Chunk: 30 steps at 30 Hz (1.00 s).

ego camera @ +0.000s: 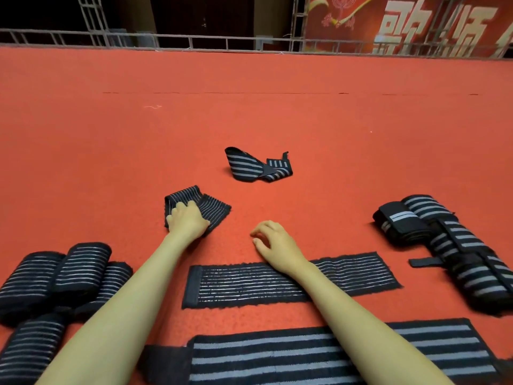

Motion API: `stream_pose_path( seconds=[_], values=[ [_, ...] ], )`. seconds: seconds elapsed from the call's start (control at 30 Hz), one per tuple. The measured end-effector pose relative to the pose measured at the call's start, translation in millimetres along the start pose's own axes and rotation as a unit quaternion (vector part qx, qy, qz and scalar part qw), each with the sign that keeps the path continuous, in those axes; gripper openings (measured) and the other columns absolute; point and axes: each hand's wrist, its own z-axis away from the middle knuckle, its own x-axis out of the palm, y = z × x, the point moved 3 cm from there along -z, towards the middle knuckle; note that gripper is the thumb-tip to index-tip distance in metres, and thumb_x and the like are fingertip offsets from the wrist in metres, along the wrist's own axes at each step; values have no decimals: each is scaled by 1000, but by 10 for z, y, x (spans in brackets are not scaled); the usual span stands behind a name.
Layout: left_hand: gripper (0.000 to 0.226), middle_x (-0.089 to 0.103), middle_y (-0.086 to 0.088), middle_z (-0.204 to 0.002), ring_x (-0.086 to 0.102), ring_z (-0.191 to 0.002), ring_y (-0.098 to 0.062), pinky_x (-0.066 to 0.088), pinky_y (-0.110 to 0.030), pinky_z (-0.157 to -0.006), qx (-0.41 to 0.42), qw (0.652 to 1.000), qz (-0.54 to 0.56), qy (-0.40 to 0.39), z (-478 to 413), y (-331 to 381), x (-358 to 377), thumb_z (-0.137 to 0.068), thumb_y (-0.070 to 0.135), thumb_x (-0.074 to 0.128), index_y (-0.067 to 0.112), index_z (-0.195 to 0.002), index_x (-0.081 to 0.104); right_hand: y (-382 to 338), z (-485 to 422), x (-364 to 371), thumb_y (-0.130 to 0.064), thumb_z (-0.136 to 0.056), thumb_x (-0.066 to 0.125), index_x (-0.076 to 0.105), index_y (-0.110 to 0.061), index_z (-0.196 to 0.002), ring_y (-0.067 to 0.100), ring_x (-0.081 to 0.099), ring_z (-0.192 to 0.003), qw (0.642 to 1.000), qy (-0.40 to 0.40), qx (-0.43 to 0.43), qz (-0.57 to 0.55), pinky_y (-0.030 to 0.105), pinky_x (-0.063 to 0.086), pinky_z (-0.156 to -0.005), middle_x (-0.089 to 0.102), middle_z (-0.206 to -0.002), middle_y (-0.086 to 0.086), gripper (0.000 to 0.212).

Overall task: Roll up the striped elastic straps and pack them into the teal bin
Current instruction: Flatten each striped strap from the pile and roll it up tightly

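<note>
A person's left hand (187, 221) presses palm-down on a folded strap (197, 207) of ribbed black elastic with thin grey stripes, fingers curled over its near edge, on a red felt-like carpet (249, 112); the strap's loose flap spreads to the right of the hand, its stripes running away from the knuckles. The right hand (273, 241) hovers just right of it, holding nothing, fingers loosely bent and apart. Under the right wrist a flat strap (277, 282) lies stretched out, a long fuzzy-edged rectangle with fine grey lines, its long axis running left to right and tilted slightly up toward the right, a plain black tab at its left end. Nearer the body, beneath both forearms, a wide-striped strap (277, 359) lies flat along the same left-to-right line, its bands broader and paler. Left of the left forearm sits a cluster of rolled straps (61, 284), plump cylinders with their stripes running along their length. Well right of the right hand is a pile of bold-striped rolls (449, 245), one trailing a short black tab. Beyond both hands, farther out on the carpet, a half-unrolled strap (256, 168) lies crumpled, one end curled in a loop. No bin appears in view.
</note>
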Motion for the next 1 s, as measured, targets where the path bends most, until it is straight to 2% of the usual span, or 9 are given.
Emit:
stream_pose_path(
  seconds=[0.17, 0.27, 0.33, 0.43, 0.57, 0.7, 0.8, 0.9, 1.0],
  values=[
    [54, 54, -15, -122, 48, -119, -34, 37, -42, -99, 12, 986, 149, 67, 128, 77, -92, -77, 34, 75, 8, -120, 56, 0, 3, -20, -20, -92, 55, 65, -15, -108, 16, 50, -111, 1000, 10, 3, -6, 34, 40, -99, 59, -113, -2, 19],
    [24, 66, -8, -89, 61, -90, -26, 42, -35, -77, 86, 964, 238, 86, 322, 209, -195, -78, 28, 74, 7, -87, 66, -46, 8, -72, -19, -89, 60, 63, -15, -112, 15, 53, -108, 999, 11, 14, -37, 37, 41, -99, 61, -112, 1, 23],
    [30, 53, 0, -65, 50, -67, -17, 30, -32, -63, 146, 949, 267, 77, 563, 376, -300, -83, 29, 69, 10, -64, 56, -110, 41, -132, -18, -86, 68, 56, -15, -125, 12, 53, -112, 994, 7, 9, -111, 32, 40, -103, 59, -121, 2, 40],
    [25, 58, -1, -75, 53, -74, -18, 33, -30, -65, 237, 928, 284, 40, 865, 649, -440, -91, 31, 60, 8, -82, 66, -249, 132, -285, -14, -80, 76, 44, -19, -134, 4, 51, -119, 955, 32, 36, -292, 18, 39, -101, 55, -129, -4, 63],
    [17, 68, -2, -94, 61, -91, -21, 45, -38, -81, 294, 902, 309, 66, 1112, 878, -641, -91, 25, 58, 9, -96, 63, -450, 214, -651, 1, -80, 72, 56, -17, -119, -8, 59, -94, 909, 139, 38, -390, 12, 43, -85, 64, -107, -10, 47],
    [18, 66, 2, -94, 59, -89, -17, 45, -34, -77, 230, 912, 337, 34, 1252, 1019, -692, -91, 30, 58, 14, -98, 61, -498, 315, -1008, 2, -84, 66, 62, -14, -109, -7, 60, -91, 918, 167, 0, -360, 15, 44, -85, 66, -99, -10, 30],
    [35, 61, -1, -89, 54, -85, -19, 37, -31, -70, 160, 935, 314, 43, 1291, 976, -673, -93, 42, 52, 8, -94, 59, -454, 385, -1221, -2, -85, 62, 61, -11, -113, -10, 56, -95, 941, 181, -46, -283, 14, 40, -87, 64, -105, -6, 29],
    [25, 61, 3, -101, 56, -96, -15, 40, -26, -77, 172, 898, 401, 59, 1332, 938, -654, -92, 38, 56, 16, -102, 56, -400, 479, -1353, 4, -86, 62, 64, -12, -111, -12, 53, -89, 962, 162, -73, -208, 15, 39, -82, 63, -100, -3, 30],
    [33, 61, 11, -111, 56, -107, -1, 42, -15, -89, 242, 856, 456, -19, 1419, 1030, -615, -91, 33, 60, 23, -121, 54, -393, 567, -1423, 6, -86, 60, 67, -12, -109, -7, 52, -82, 974, 125, -105, -158, 11, 38, -77, 59, -89, -12, 30]
  ],
)
